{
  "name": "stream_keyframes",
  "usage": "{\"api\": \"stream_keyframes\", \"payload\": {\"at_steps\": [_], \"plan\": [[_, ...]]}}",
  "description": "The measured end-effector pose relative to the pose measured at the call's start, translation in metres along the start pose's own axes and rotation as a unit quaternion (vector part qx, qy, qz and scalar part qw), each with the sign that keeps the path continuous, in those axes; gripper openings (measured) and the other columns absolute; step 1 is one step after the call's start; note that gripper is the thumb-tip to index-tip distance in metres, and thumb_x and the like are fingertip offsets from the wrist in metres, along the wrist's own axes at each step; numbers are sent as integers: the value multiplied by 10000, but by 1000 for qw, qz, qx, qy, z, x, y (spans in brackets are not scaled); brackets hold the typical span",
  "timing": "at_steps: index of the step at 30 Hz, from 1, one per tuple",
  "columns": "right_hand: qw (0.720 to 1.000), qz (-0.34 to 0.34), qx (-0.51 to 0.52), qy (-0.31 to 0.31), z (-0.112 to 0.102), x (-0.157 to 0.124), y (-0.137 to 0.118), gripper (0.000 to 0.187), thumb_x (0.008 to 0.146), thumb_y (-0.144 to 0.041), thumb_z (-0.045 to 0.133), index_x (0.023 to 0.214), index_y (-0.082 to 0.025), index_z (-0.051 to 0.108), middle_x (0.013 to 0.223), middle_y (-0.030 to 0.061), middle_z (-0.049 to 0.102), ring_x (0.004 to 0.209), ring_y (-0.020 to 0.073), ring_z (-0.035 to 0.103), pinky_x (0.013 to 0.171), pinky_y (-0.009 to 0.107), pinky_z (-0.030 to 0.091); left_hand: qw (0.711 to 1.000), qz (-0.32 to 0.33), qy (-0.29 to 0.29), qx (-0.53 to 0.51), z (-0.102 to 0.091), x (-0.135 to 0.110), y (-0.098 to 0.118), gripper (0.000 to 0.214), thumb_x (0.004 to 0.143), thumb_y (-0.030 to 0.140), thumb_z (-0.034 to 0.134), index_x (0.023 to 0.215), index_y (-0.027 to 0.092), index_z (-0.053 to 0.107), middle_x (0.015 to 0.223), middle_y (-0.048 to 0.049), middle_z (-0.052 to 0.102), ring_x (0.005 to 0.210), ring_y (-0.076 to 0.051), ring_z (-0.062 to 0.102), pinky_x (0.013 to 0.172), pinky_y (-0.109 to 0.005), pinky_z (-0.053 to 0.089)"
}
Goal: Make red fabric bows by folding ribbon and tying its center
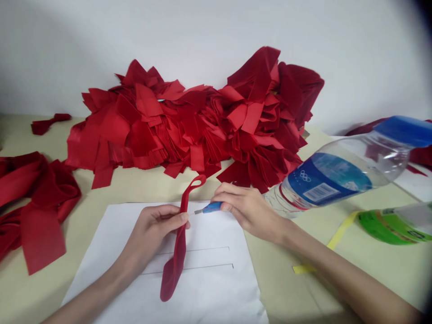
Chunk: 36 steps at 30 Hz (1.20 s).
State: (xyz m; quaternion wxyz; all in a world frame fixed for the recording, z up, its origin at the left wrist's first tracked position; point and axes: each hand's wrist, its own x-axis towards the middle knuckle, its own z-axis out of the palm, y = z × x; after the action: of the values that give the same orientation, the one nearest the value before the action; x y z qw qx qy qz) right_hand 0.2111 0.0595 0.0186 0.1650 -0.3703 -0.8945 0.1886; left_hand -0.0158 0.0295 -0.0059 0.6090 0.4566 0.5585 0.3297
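Note:
My left hand (162, 225) is closed, pinching a folded red velvet ribbon (179, 247) near its middle. The ribbon's upper end curls into a small loop, and its wider lower end hangs over a white sheet (216, 292) marked with thin dark lines. Closed around a small blue-handled tool with a metal tip (212, 207), my right hand (249, 211) points it left, at the ribbon beside my left fingertips. The tip is too small to tell its exact kind. Whether it touches the ribbon is unclear.
A large pile of red ribbon pieces (189, 126) lies along the wall. More red ribbon (40, 193) rests at left. To the right stand a tilted-looking clear bottle with a blue label (327, 180) and a green-labelled container (391, 227). Yellow tape (340, 231) runs beneath my right forearm.

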Motion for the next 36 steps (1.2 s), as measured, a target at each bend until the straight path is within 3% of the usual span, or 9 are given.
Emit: {"api": "stream_keyframes", "payload": {"at_steps": [4,10,13,17,20,22,27,31,36], "plan": [[994,-24,58,84,-10,-2,-1,306,967,-247,277,1024,-165,566,1040,72,558,898,148,553,784,263,430,998,-39,16,-52,-3,0,0,238,747,357,647,622,156,665,604,-10,608,532,-122,502,522,-246,351],[982,100,-155,51,5,2,10,266,921,-233,424,1135,-164,566,1065,79,569,951,202,535,742,307,458,993,-4,-68,-92,-4,-3,5,221,800,385,611,748,191,705,800,-32,683,826,-168,576,773,-257,393],[977,95,-190,28,12,3,11,228,895,-239,489,1058,-155,624,1001,86,609,964,237,504,826,385,425,984,-7,-125,-128,-3,-2,4,211,813,368,602,737,199,703,812,-26,679,879,-180,572,805,-266,381],[991,49,-62,111,14,3,-11,189,864,-321,561,988,-214,654,1074,50,614,1071,236,455,921,410,355,977,-9,-154,-145,0,-5,0,189,809,362,608,760,205,702,815,-21,673,860,-177,559,796,-266,380],[986,31,120,112,15,3,-34,124,813,-311,634,891,-218,659,956,11,646,949,167,532,872,322,402,978,-12,-165,-128,5,-8,-2,191,815,349,605,772,188,699,755,-11,645,741,-139,528,721,-238,378],[975,43,186,110,16,4,-43,53,813,-245,638,778,-208,652,843,-17,657,850,134,561,850,296,407,977,-14,-174,-123,7,-9,-3,195,814,349,608,777,180,696,731,-9,633,689,-122,508,680,-226,372],[961,73,243,114,16,5,-45,102,836,-160,591,744,-189,620,803,-23,651,806,125,572,842,302,399,963,-43,-201,-175,6,-9,-5,194,806,359,619,770,177,676,733,-19,642,659,-114,535,624,-207,386],[957,104,250,106,17,4,-41,83,842,-170,571,768,-176,609,806,-5,636,827,137,553,804,296,405,941,-35,-244,-231,3,-6,-7,127,802,261,636,893,188,686,859,-30,645,809,-146,588,748,-234,434],[958,91,246,112,19,1,-41,80,831,-151,572,759,-177,596,801,-11,624,799,121,552,791,277,405,941,-53,-215,-256,3,-5,-9,134,821,222,617,925,201,697,853,-21,654,822,-126,590,760,-210,434]]}}
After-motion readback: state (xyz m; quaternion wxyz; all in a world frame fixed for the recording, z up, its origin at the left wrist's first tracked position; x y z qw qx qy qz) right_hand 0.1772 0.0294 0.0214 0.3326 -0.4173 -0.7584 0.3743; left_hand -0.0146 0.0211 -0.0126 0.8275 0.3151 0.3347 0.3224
